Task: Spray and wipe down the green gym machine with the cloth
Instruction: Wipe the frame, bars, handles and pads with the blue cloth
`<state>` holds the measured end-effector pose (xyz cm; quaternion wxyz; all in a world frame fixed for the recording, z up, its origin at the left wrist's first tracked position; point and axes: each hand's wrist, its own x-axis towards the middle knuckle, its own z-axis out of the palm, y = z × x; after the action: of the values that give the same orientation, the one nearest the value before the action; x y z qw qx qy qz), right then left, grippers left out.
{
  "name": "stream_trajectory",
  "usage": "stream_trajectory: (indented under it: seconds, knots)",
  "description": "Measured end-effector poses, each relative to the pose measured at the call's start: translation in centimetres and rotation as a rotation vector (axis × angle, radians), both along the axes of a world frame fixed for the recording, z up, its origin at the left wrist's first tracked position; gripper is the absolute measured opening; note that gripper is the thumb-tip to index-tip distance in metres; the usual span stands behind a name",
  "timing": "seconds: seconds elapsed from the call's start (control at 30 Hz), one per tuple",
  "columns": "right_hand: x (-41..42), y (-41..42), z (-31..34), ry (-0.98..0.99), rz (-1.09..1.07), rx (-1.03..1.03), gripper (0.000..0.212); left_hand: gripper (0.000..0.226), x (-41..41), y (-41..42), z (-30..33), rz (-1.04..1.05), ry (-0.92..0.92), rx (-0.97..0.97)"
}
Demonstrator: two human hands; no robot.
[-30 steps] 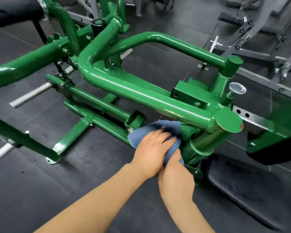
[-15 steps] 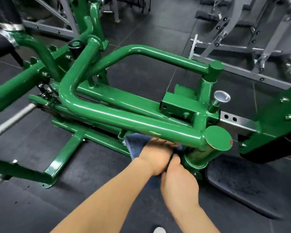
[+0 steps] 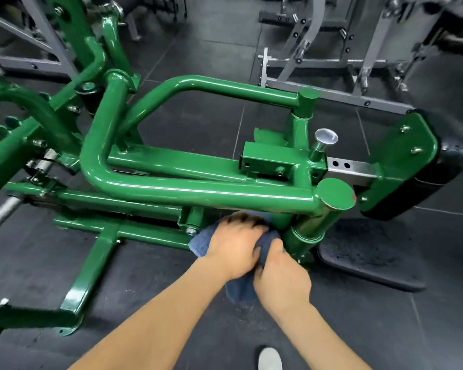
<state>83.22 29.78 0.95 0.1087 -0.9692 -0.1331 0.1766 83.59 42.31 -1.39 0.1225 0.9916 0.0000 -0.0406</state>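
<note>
At the bottom edge of the frame, right of centre, the pale toe of a shoe [image 3: 270, 358] shows on the dark rubber floor [image 3: 385, 329]. Above it two bare forearms reach up toward the middle. The right hand [image 3: 282, 275] grips the lower part of a blue cloth [image 3: 202, 243], its thumb curled over the fabric; the left hand [image 3: 235, 244] sits just above and to the left, fingers bent over the cloth and pressing it against the green gym machine [image 3: 198, 193], under its long horizontal tube. The two hands touch each other (the left fingertips are blurred). A loose tail of the cloth hangs down between the wrists. Just right of the hands stands the machine's slanted green post, topped by a round flat cap [image 3: 334, 194]. Farther up, a chrome knob [image 3: 326, 137] rises from the frame, and a black pad on a green plate [image 3: 401, 161] stands at the right. Grey machines [image 3: 332, 49] fill the upper right of the frame.
</note>
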Motion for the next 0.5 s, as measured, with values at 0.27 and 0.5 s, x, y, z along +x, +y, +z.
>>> stream_trajectory:
  seconds: [0.27, 0.5]
  knots:
    - [-0.6, 1.4, -0.9, -0.074, -0.093, 0.008, 0.029, 0.056, -0.9, 0.7, -0.5, 0.157, 0.228, -0.122]
    - [-3.2, 1.1, 1.1, 0.000, -0.028, -0.017, 0.027, 0.034, -3.7, 0.5, 2.4, 0.114, 0.310, -0.146]
